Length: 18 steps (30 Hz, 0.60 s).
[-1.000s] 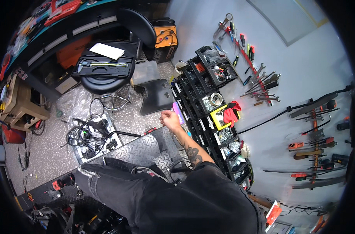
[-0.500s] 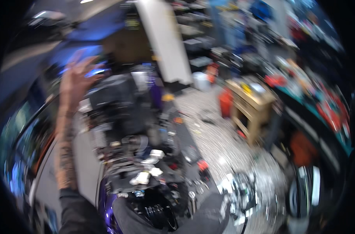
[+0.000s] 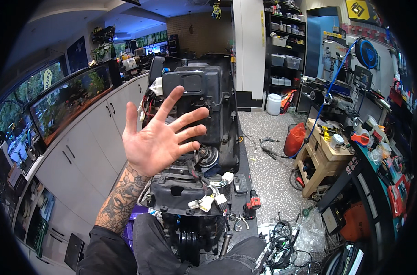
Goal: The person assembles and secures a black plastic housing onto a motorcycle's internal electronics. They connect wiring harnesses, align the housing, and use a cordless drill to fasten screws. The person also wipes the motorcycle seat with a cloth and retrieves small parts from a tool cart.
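My left hand (image 3: 153,144) is held up with its palm toward me and all its fingers spread, holding nothing. The tattooed forearm comes from the lower left in a dark sleeve. Behind the hand stands a partly stripped vehicle with a black plastic body (image 3: 190,82) and bare wiring. Closer to my knees, white wiring connectors (image 3: 207,201) dangle over a black plastic panel (image 3: 169,195). A round metal part (image 3: 209,157) sits beyond the hand's lower right edge. My right hand is out of view.
Right of the vehicle lie a red and black cordless drill (image 3: 252,201) and pliers (image 3: 241,223). A tangle of black cables (image 3: 282,245) is on the floor. Farther right are a wooden stand (image 3: 327,153) and a red bin (image 3: 294,140). White cabinets (image 3: 87,156) line the left.
The view has turned left and steadied, so the vehicle appears farther right. My left hand has come lower and rightward in the picture, and its fingers now show clearly spread.
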Each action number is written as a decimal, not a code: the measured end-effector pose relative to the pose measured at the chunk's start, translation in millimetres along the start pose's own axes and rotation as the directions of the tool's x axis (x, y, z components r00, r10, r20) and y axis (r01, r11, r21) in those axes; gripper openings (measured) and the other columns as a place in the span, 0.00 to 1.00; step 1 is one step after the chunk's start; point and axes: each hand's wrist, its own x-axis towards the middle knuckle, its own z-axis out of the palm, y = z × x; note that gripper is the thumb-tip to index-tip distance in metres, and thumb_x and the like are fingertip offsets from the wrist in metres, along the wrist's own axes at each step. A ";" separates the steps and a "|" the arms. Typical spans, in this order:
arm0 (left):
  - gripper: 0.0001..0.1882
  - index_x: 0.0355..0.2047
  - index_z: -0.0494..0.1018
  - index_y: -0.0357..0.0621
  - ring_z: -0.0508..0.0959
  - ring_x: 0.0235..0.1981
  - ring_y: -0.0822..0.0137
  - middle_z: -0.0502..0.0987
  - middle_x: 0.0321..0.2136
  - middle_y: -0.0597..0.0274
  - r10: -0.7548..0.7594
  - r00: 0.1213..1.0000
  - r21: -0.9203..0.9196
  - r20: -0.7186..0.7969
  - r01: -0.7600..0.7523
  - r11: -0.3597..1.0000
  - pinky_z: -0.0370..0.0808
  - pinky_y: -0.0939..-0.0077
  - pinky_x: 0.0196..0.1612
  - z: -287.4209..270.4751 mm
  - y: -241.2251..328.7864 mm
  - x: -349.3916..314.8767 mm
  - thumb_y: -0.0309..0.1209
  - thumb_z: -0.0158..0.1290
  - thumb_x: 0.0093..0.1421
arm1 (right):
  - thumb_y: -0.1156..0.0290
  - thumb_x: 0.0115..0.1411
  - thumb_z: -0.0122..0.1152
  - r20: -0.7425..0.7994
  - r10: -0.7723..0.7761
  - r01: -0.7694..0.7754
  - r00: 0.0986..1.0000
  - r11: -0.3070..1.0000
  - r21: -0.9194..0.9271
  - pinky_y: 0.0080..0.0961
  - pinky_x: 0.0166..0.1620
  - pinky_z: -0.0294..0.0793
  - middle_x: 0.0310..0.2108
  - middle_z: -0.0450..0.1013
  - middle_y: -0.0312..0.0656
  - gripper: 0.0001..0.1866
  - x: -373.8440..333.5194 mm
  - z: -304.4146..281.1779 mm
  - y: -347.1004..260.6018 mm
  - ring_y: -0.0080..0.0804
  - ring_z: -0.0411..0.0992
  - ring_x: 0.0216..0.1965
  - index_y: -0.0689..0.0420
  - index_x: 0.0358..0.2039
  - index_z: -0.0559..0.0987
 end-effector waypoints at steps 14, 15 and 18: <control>0.42 0.69 0.76 0.52 0.66 0.72 0.35 0.65 0.73 0.37 -0.165 0.986 0.708 0.027 -0.135 -0.693 0.62 0.36 0.71 33.2 -157.4 -75.5 0.46 0.74 0.54 | 0.77 0.71 0.59 0.084 -0.005 0.002 0.996 0.999 0.033 0.31 0.30 0.79 0.38 0.81 0.49 0.23 -57.5 25.1 -0.8 0.33 0.79 0.30 0.65 0.65 0.72; 0.40 0.68 0.77 0.50 0.67 0.71 0.34 0.68 0.71 0.35 -0.166 0.974 0.726 0.152 -0.224 -0.650 0.64 0.36 0.70 37.4 -172.1 -78.6 0.44 0.73 0.55 | 0.78 0.71 0.61 0.091 0.043 -0.049 0.995 0.997 0.061 0.31 0.32 0.80 0.38 0.81 0.49 0.24 -60.6 27.9 1.6 0.33 0.79 0.31 0.65 0.66 0.72; 0.35 0.66 0.79 0.51 0.69 0.69 0.37 0.70 0.69 0.39 -0.377 0.912 0.933 0.165 -0.268 -0.239 0.66 0.38 0.69 49.3 -246.2 -96.7 0.40 0.71 0.57 | 0.75 0.72 0.62 0.115 0.069 -0.061 0.991 0.995 -0.076 0.31 0.33 0.81 0.38 0.82 0.45 0.21 -57.9 31.4 24.6 0.30 0.79 0.32 0.60 0.64 0.75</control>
